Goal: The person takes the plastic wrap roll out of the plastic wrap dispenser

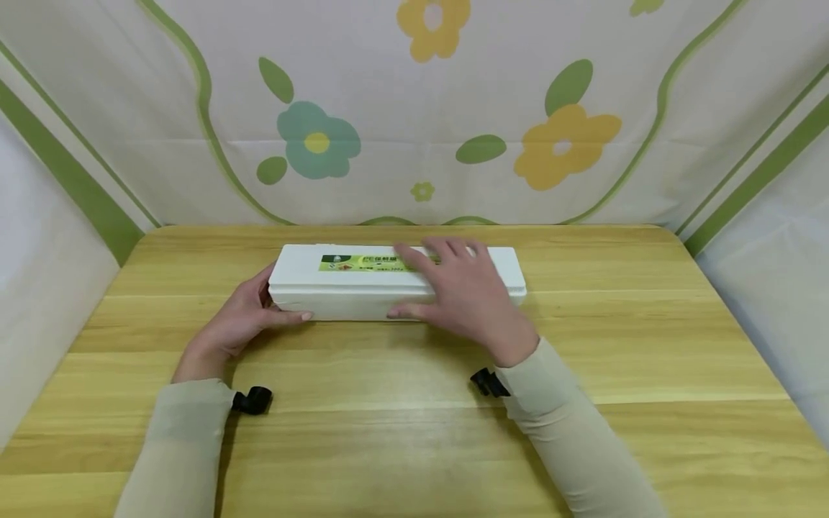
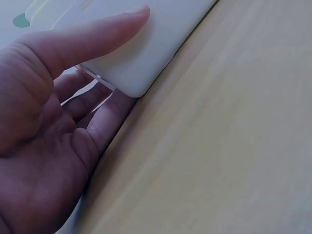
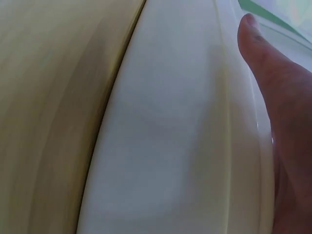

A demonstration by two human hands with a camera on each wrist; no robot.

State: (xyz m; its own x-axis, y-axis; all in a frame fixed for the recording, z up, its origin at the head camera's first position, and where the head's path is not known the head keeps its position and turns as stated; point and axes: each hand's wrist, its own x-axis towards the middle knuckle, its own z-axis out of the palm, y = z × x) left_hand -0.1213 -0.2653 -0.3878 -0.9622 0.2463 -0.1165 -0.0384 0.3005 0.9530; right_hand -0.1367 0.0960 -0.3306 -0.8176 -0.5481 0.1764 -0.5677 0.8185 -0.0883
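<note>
A long white cling film box lies on the table, its lid down, with a green and yellow label on top. My left hand grips the box's left end. In the left wrist view, the left thumb lies along the front face while the other fingers go round behind the corner. Over the right half of the lid spreads my right hand, slightly blurred, covering part of the label. The right thumb stands out fairly straight beside the lid's edge in the right wrist view.
The wooden table reaches back to a white curtain printed with flowers and leaves. Small black mounts, one on the left cuff and one at the right cuff, stick out inward over the table.
</note>
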